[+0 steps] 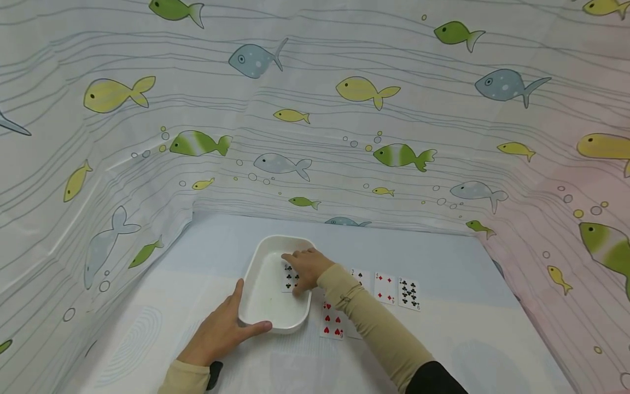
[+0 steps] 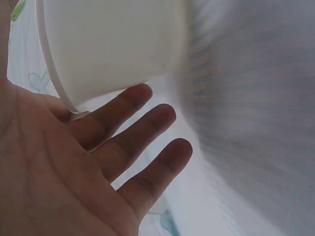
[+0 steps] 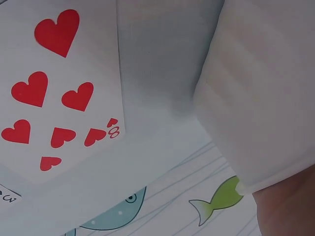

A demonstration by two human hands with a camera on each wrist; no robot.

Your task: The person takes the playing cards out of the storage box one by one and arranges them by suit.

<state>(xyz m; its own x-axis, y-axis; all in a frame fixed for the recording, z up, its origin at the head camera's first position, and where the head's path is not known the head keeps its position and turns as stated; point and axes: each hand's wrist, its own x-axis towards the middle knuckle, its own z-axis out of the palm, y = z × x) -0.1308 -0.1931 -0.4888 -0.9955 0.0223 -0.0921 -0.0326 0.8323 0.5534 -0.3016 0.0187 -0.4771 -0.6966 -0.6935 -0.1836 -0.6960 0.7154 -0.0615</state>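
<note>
Head view: a white dish [image 1: 268, 284] sits on the table [image 1: 443, 339]. The left hand [image 1: 221, 328] steadies its near-left corner, fingers straight, thumb along the near rim. The right hand [image 1: 307, 269] reaches over the right rim and lies on a clubs card [image 1: 289, 279] on the dish floor; whether the fingers pinch it or merely press cannot be told. Still on the table right of the dish — a hearts card [image 1: 332, 323], a card [image 1: 361, 276] partly hidden by the sleeve, a diamonds card [image 1: 385, 288] and a second clubs card [image 1: 409, 294].

Left wrist view: palm [image 2: 59, 177] open, fingers spread and straight against the dish wall [image 2: 113, 44]; nothing gripped.

Right wrist view: the eight of hearts [image 3: 54, 93] face up, the dish's outer wall [image 3: 266, 98] just beside it; the fingers are out of sight.

Judgement: one card in the dish, four left — early stage.
</note>
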